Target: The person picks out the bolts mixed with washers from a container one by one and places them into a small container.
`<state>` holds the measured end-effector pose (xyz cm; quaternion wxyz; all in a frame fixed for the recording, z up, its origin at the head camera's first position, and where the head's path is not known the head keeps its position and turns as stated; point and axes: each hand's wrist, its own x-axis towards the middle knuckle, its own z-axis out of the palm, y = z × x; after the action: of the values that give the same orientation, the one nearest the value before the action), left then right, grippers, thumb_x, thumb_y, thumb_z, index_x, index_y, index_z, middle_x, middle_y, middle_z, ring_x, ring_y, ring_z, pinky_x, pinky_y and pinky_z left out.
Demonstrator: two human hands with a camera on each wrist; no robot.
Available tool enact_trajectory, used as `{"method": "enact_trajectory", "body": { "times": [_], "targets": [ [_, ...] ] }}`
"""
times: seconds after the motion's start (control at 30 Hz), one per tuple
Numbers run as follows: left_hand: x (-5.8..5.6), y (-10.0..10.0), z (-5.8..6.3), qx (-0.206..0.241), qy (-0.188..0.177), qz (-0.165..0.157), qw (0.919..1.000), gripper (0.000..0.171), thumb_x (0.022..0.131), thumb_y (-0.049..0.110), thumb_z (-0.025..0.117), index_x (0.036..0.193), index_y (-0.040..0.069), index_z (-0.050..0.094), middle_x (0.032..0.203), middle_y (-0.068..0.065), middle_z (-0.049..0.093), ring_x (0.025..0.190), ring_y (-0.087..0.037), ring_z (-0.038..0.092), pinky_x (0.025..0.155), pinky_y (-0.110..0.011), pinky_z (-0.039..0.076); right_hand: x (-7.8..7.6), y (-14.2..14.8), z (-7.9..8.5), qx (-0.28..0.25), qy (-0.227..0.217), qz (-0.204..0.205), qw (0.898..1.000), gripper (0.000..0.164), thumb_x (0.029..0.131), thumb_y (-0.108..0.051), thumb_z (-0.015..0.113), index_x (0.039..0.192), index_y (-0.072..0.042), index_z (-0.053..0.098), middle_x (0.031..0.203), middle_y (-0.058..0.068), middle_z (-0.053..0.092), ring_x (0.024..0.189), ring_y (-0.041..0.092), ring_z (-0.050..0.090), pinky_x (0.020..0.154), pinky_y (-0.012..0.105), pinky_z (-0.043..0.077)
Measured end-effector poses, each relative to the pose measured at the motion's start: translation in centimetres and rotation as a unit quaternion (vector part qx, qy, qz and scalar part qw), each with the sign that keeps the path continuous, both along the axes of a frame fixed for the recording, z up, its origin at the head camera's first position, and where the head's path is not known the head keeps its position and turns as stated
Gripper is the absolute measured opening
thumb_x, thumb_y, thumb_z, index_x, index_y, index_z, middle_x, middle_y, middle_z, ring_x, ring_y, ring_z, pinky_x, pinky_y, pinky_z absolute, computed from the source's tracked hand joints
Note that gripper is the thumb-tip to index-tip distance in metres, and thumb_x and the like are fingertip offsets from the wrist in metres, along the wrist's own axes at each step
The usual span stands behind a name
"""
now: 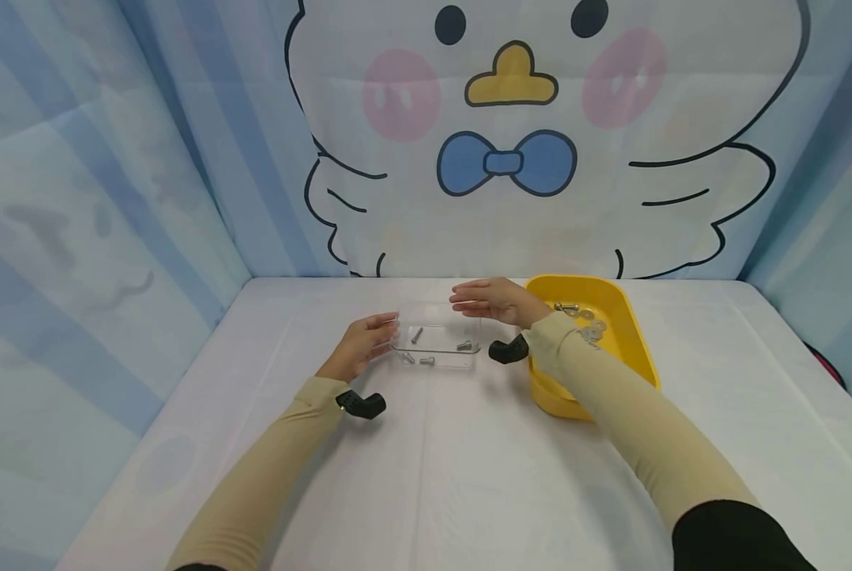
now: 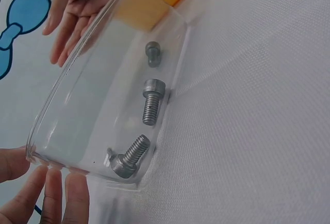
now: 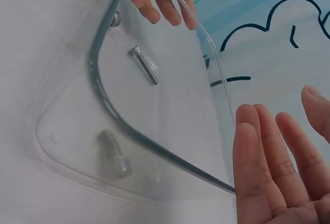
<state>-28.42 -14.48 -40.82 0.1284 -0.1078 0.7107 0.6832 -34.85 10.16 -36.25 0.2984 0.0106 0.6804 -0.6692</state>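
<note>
A clear box is seen resting on the white-covered worktop, placed between the two hands. Four metal bolts are contained in it, scattered on its floor at differing angles; two are seen through its near wall. The box's left end is touched by the left hand, whose fingers are held nearly straight against the wall, with the thumb set at the rim corner. The right hand is held at the opposite end with its fingers extended and its thumb spread apart, nothing being gripped; whether the box is touched by it cannot be told. The two hands are separated by the length of the box. To the right, a yellow tray is partly covered by the right forearm; pale discs are held in it. The worktop is backed by a printed curtain.
</note>
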Motion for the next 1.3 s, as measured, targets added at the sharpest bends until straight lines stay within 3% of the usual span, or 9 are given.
{"method": "enact_trajectory", "body": {
  "times": [0.23, 0.37, 0.57, 1.0, 1.3],
  "targets": [
    [0.0, 0.0, -0.1, 0.002, 0.0, -0.012, 0.9999, 0.043, 0.095, 0.012, 0.055, 0.137, 0.009, 0.048, 0.141, -0.01, 0.047, 0.124, -0.023, 0.048, 0.108, -0.039, 0.04, 0.4, 0.5, 0.2, -0.015, -0.007, 0.009, 1.0, 0.048, 0.094, -0.017, 0.056, 0.139, -0.004, 0.043, 0.143, 0.015, 0.046, 0.098, 0.013, 0.064, 0.098, 0.03, 0.048],
    [0.0, 0.1, -0.1, -0.001, -0.005, -0.007, 1.0, 0.042, 0.095, 0.013, 0.056, 0.136, 0.01, 0.049, 0.139, -0.009, 0.049, 0.121, -0.021, 0.05, 0.107, -0.037, 0.041, 0.6, 0.8, 0.4, -0.016, -0.002, 0.017, 1.0, 0.049, 0.095, -0.017, 0.054, 0.141, -0.005, 0.041, 0.144, 0.014, 0.045, 0.111, 0.018, 0.061, 0.103, 0.032, 0.044],
    [0.0, 0.1, 0.0, -0.002, 0.001, -0.009, 1.0, 0.042, 0.095, 0.013, 0.054, 0.137, 0.01, 0.048, 0.14, -0.01, 0.048, 0.123, -0.023, 0.049, 0.108, -0.038, 0.041, 1.1, 1.6, 0.8, -0.014, 0.03, 0.05, 0.998, 0.052, 0.098, -0.018, 0.05, 0.145, -0.005, 0.033, 0.148, 0.015, 0.039, 0.134, 0.028, 0.042, 0.111, 0.037, 0.036],
    [0.3, 0.1, 0.1, 0.002, 0.003, -0.01, 0.9999, 0.043, 0.095, 0.01, 0.054, 0.138, 0.009, 0.047, 0.141, -0.011, 0.047, 0.125, -0.025, 0.048, 0.108, -0.039, 0.04, 2.2, 4.2, 2.9, 0.016, 0.049, 0.044, 0.998, 0.05, 0.098, -0.016, 0.049, 0.145, -0.005, 0.035, 0.148, 0.017, 0.039, 0.134, 0.031, 0.042, 0.11, 0.038, 0.037],
    [0.5, 0.1, 0.3, 0.011, 0.01, -0.013, 0.9998, 0.044, 0.095, 0.007, 0.053, 0.139, 0.007, 0.045, 0.142, -0.013, 0.045, 0.128, -0.028, 0.046, 0.109, -0.04, 0.039, 2.4, 7.8, 4.0, 0.055, 0.064, 0.051, 0.995, 0.055, 0.098, -0.019, 0.051, 0.146, -0.004, 0.03, 0.15, 0.018, 0.034, 0.134, 0.03, 0.041, 0.112, 0.041, 0.033]
  ]
}}
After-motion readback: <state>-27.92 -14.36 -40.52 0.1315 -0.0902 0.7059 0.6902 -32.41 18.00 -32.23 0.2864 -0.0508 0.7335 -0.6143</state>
